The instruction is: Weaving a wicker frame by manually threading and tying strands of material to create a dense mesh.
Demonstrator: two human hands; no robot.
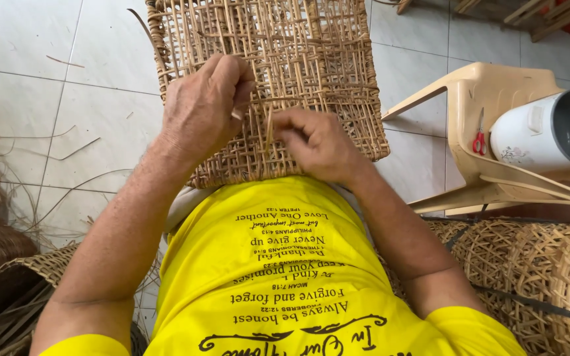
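Observation:
A woven rattan panel (pixel 311 59) with an open lattice rests against my lap, tilted away from me. My left hand (pixel 202 109) is closed on a thin rattan strip (pixel 237 113) at the panel's near left part. My right hand (pixel 315 142) pinches another upright strip (pixel 268 128) near the panel's lower edge. Both hands sit close together over the weave. I wear a yellow shirt (pixel 278 264) with printed text.
A beige plastic chair (pixel 476 92) lies to the right, with red-handled scissors (pixel 479 140) and a white container (pixel 549 128) on it. Woven baskets (pixel 536 277) stand at lower right, and more baskets (pixel 1 277) with loose strips at left. The floor is white tile (pixel 47 99).

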